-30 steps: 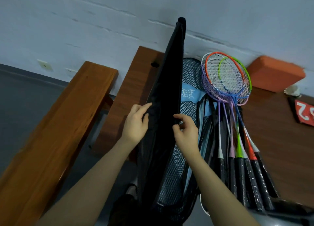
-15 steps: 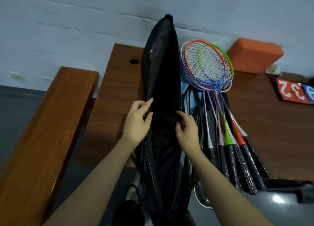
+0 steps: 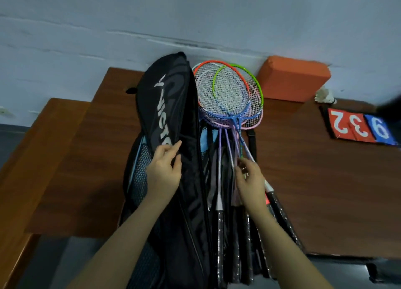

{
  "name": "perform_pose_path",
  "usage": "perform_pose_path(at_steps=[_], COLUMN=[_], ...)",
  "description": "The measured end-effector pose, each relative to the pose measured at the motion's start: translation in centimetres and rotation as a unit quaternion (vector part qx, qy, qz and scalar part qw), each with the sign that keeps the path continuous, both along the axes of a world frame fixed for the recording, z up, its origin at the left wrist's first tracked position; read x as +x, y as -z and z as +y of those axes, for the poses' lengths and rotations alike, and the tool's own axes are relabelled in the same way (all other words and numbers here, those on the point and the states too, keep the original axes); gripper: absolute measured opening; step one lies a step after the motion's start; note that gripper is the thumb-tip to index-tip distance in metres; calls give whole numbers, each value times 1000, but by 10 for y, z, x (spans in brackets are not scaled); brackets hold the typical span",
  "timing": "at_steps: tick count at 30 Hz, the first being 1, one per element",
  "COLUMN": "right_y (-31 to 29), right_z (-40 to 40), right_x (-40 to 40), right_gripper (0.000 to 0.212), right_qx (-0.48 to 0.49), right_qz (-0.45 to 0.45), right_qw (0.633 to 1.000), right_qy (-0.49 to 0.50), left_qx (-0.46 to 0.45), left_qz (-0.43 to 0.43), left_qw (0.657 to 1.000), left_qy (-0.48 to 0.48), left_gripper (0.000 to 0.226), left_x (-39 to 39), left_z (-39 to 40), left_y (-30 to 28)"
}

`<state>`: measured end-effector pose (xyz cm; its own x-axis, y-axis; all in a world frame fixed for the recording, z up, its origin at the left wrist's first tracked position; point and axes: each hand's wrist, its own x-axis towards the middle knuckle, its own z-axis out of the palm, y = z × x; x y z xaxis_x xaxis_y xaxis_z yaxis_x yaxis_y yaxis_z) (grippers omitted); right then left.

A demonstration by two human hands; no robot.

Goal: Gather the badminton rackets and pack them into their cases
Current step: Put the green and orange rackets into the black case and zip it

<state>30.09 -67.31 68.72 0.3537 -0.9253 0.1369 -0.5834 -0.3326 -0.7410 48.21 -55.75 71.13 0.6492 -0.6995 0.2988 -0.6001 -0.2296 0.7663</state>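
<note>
A black racket case (image 3: 169,106) with white lettering lies lengthwise on the wooden table (image 3: 314,180), its flap folded over to the left. My left hand (image 3: 166,169) holds the flap's edge near the zip. Beside it on the right lies a bundle of several rackets (image 3: 227,93) with orange, green, blue, purple and pink frames, heads towards the wall, black handles towards me. My right hand (image 3: 249,178) closes its fingers around the thin shafts just above the handles. Under the bundle lie mesh cases with a light-blue patch (image 3: 205,143).
An orange foam block (image 3: 293,80) stands against the wall at the back right, a white shuttlecock (image 3: 325,95) next to it. A score flip card (image 3: 358,126) with red and blue numbers lies at the right. A wooden bench (image 3: 32,158) runs along the left.
The black case went from standing upright to lying flat with its flap open to the left. My right hand left the case and moved right onto the racket shafts.
</note>
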Motion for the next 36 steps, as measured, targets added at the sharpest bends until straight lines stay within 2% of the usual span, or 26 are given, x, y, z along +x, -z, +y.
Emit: perform_pose_path(at_steps=[4,7,11,15,21,23,27,32,36], right_y=[7,14,23,21,20,21,20,15,10], right_z=[-35,-45,-51,-52,-30,-25,-26,-36,-48], right_x=[-26,-31,-35,-36,-24,-16,-2,1,7], right_gripper=[24,22,15,27,31,31,31,31,45], right_qx=[-17,0,-35,-51,11,-7,-54,-28,-6], right_qz=[152,201,188,110,24,37,124,158,185], right_qw=[988,979,981,992,1000,999,991,986,982], right_qy=[35,17,-6,-42,-8,3,21,45,30], left_qx=[20,36,52,80,78,77,85,94,106], left_qz=[-34,-40,-31,-16,6,11,22,35,42], left_qw=[998,997,997,995,995,996,995,994,992], left_qy=[-38,-55,-50,-61,-57,-47,-47,-52,-45], left_gripper=[37,38,38,37,36,36,35,34,35], left_x=[-18,-26,-29,-29,-25,-22,-13,-7,-3], left_z=[-18,-24,-23,-23,-20,-17,-10,-11,-11], left_y=[5,8,12,12,13,12,12,11,7])
